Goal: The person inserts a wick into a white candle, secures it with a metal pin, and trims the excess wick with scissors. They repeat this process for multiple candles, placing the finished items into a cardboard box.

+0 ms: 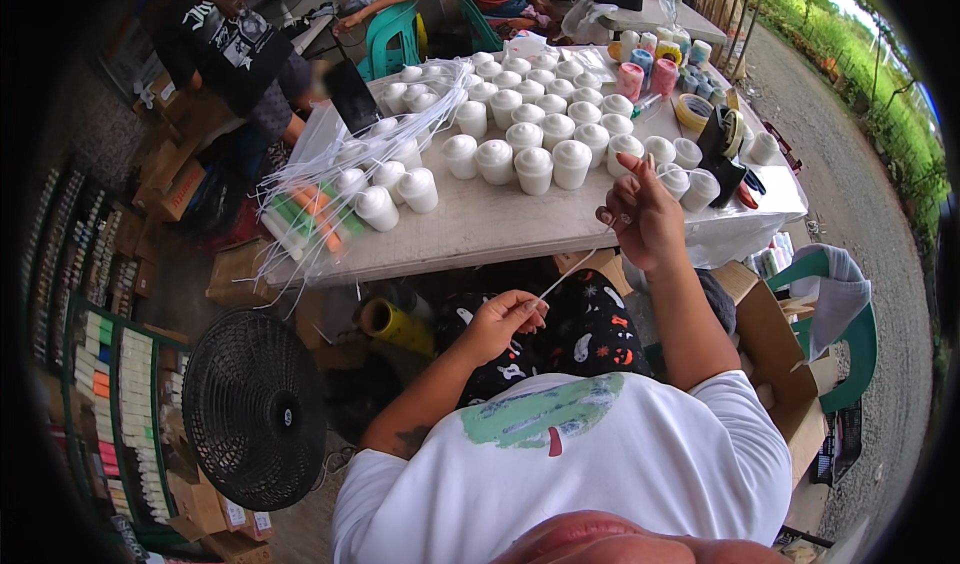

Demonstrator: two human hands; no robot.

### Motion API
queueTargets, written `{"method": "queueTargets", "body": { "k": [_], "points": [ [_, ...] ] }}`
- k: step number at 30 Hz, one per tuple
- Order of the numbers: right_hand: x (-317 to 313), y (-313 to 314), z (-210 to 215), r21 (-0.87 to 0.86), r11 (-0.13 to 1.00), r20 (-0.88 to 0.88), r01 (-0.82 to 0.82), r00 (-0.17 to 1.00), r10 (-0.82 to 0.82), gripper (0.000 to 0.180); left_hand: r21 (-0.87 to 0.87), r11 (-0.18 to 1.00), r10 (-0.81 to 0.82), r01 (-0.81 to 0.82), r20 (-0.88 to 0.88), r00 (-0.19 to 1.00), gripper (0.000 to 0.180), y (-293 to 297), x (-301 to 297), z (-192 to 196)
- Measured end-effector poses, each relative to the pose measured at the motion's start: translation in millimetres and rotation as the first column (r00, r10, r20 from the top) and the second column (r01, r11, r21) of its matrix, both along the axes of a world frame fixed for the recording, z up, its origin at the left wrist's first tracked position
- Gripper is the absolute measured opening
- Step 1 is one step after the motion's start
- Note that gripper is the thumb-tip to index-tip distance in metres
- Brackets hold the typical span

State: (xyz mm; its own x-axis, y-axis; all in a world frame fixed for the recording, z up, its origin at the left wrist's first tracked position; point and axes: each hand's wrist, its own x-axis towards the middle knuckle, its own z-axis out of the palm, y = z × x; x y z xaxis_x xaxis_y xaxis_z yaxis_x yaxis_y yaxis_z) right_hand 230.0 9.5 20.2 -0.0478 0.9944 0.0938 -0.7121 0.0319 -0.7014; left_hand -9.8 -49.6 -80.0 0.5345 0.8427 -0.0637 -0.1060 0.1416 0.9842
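Observation:
A thin white cord (577, 271) runs slantwise between my two hands above my lap. My left hand (503, 325) is closed on its lower end, with thumb and fingers pinched together. Higher up and to the right, near the table's front edge, my right hand (645, 214) holds the upper part between bent fingers, its index finger pointing up. More white cords (340, 169) lie in a loose bundle across the table's left side, their ends hanging over the edge. Several white cups with domed white tops (534, 169) stand in rows beyond my hands.
The table (480, 234) also bears orange and green rolls (318, 214), pink spools (630, 81), a tape roll (692, 112) and a black dispenser (722, 149). A black fan (255, 409) stands at left, a cardboard box (770, 334) at right. Two people (235, 49) are beyond the table.

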Motion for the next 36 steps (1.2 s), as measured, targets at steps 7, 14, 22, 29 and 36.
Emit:
{"method": "queueTargets", "body": {
  "k": [7,14,22,29,36],
  "points": [
    [22,-16,45,0.103,0.990,0.140,0.092,0.984,-0.106,0.044,-0.021,0.969,-0.239,0.245,-0.319,0.917,0.030,17,14,-28],
    [40,-20,42,0.080,0.986,0.371,-0.145,0.923,0.106,0.035,0.692,0.287,-0.811,0.663,-0.192,0.552,0.057,23,-68,204],
    [6,-6,-12,-0.320,0.924,0.358,-0.210,0.876,0.324,0.026,0.640,-0.112,-0.614,0.760,-0.646,0.454,0.026,-77,-103,290],
    [-11,9,-21,-0.292,0.916,0.450,-0.276,0.805,0.386,0.022,0.677,0.077,-0.567,0.732,-0.574,0.591,0.037,-113,-118,265],
    [4,11,-20,-0.337,0.892,0.410,-0.300,0.806,0.426,0.022,0.803,0.105,-0.707,0.587,-0.355,0.612,0.055,-58,-162,250]
  ]
}}
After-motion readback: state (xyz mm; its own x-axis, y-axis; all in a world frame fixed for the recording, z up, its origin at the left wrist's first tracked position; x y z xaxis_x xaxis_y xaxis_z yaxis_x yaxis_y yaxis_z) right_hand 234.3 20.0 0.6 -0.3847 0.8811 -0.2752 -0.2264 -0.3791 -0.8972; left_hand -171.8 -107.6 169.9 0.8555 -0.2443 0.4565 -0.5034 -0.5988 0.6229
